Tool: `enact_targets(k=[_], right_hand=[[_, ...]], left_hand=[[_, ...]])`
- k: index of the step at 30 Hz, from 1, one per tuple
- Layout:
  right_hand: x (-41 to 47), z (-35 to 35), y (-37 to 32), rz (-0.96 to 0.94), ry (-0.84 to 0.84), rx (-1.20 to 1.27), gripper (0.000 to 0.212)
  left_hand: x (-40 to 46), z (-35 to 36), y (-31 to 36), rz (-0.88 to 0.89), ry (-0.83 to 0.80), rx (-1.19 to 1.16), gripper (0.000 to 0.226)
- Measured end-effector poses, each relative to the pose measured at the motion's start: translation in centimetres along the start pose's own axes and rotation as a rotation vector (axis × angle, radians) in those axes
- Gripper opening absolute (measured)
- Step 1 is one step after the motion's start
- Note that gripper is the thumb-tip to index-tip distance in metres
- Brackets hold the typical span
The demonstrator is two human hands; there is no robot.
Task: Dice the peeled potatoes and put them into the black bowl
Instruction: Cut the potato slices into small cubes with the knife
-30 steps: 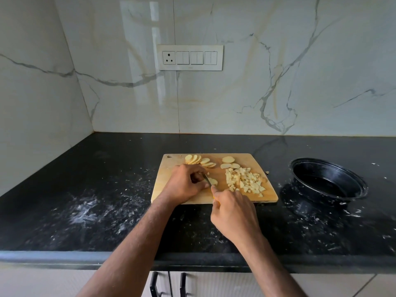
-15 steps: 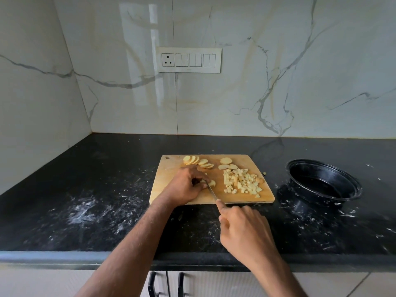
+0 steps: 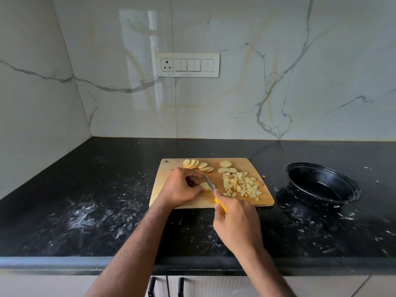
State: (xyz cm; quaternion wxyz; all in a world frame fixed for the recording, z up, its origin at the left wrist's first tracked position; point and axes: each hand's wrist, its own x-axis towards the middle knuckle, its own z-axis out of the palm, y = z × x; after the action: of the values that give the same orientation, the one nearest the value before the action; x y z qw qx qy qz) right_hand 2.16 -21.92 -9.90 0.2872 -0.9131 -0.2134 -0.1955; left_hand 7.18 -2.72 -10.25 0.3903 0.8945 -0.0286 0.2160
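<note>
- Two hands were over the wooden cutting board (image 3: 188, 202) on the black counter (image 3: 107, 189).
- We saw the left hand (image 3: 180, 188) with fingers curled, pinning a few potato slices (image 3: 206, 186) near the board's middle.
- We saw the right hand (image 3: 235, 224) gripping the yellow handle of a knife (image 3: 211, 186); blade angled forward, against the pinned slices on their right side.
- Diced potato (image 3: 241, 186) sat in a loose pile on the board's right half, just right of the blade.
- A fanned row of round slices (image 3: 197, 164) lay along the far edge, behind the left hand.
- Three loose round slices (image 3: 226, 167) lay between that row and the diced pile, at the far side.
- We noted the black bowl (image 3: 321, 183) on the counter right of the board, apart from it; we saw no potato inside.
- One small bit (image 3: 263, 177) lay at the board's right edge.
- White smears covered the counter front and left.
- A switch panel (image 3: 187, 64) was on the marble wall.
</note>
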Motion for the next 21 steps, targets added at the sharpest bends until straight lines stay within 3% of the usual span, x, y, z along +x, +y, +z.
enact_targets(k=[21], right_hand=[[1.4,1.1,0.8,-0.034,-0.151,0.024,0.035]], left_hand=[[0.3,0.3,-0.3,-0.017,-0.01,0.005,0.023]])
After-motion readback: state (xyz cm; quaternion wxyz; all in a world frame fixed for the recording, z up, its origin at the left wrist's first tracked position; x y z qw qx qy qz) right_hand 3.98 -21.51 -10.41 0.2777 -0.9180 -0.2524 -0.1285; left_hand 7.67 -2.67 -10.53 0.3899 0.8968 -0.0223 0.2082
